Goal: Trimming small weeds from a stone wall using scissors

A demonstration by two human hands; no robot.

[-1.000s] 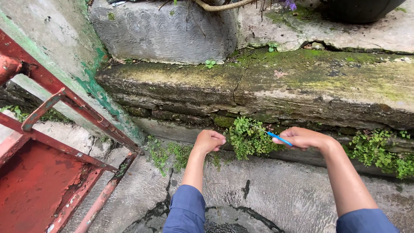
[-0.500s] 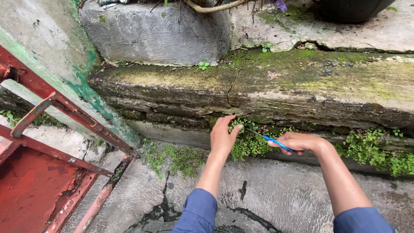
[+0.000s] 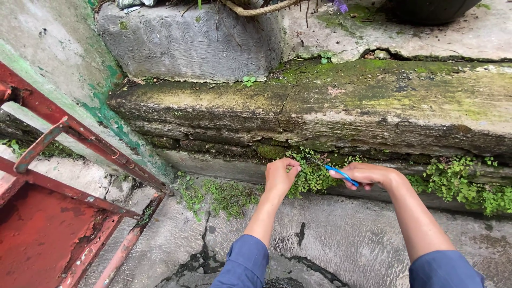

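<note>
The left hand [image 3: 281, 174] is pinched closed on a tuft of the small-leaved green weed clump [image 3: 314, 173] that sprouts from the seam under a cracked, moss-stained concrete ledge [image 3: 330, 109], while the right hand [image 3: 368, 175] is clenched around blue-handled scissors [image 3: 333, 170] whose thin blades point left into the same clump, just beside the left fingertips. The ground below is rough, grooved grey concrete [image 3: 352, 237] with dark cracks and room around both forearms; a rusty red metal gate [image 3: 58, 213] with flaking paint stands well apart on the left, and more weeds [image 3: 464, 184] line the seam to the right.
</note>
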